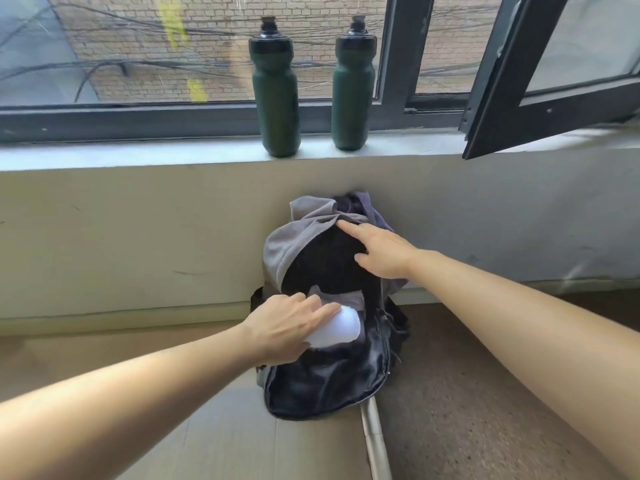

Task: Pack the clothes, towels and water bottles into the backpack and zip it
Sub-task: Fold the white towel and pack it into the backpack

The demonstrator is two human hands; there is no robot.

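Two bare forearms reach forward over the floor (467, 393) to a dark backpack (329, 382) that lies open against the wall below a window. Left hand (287, 323) rests on a rolled white towel (337, 329) at the mouth of the backpack, its fingers nearly straight and slightly apart across the top of the roll; the thumb is hidden. Right hand (377, 251) lies flat and spread on a black garment (325, 265) that bulges from the top of the backpack, its forefinger touching a grey cloth (280, 247) draped round that garment. On the sill (138, 154) above, well apart from the backpack, a green bottle (275, 95) stands upright with a second bottle (353, 88) near it on the right. A dark window sash (519, 81) is swung open at upper right.
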